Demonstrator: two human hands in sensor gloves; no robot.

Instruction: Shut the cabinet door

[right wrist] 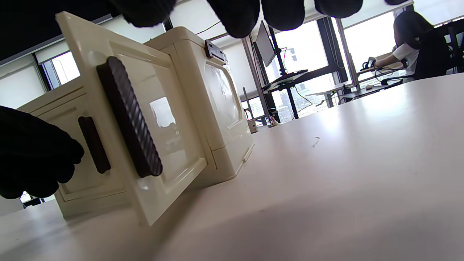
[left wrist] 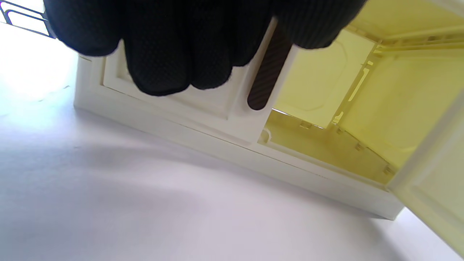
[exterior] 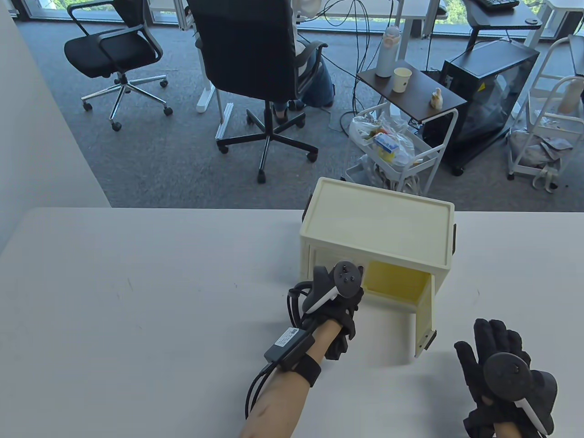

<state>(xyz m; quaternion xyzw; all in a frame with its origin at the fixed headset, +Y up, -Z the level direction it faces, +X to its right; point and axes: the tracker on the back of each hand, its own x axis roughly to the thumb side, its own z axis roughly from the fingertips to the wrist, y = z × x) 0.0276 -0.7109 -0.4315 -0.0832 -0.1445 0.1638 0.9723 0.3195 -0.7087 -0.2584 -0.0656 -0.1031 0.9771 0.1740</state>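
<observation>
A cream plastic cabinet (exterior: 378, 223) stands on the white table (exterior: 137, 296). Its right door (exterior: 424, 319) is swung open toward me, showing a yellow inside (exterior: 394, 278); the door's dark handle shows in the right wrist view (right wrist: 128, 116). The left door (left wrist: 181, 99) is closed, with a dark handle (left wrist: 266, 78). My left hand (exterior: 340, 315) rests against the closed left door, fingers (left wrist: 174, 47) on its panel. My right hand (exterior: 492, 360) lies open and flat over the table, right of the open door, apart from it.
The cabinet stands at the table's far edge. Beyond it on the floor are office chairs (exterior: 255, 59), a white cart (exterior: 401, 150) and a dark side table (exterior: 410, 91) with a cup. A person sits far off in the right wrist view (right wrist: 413, 47).
</observation>
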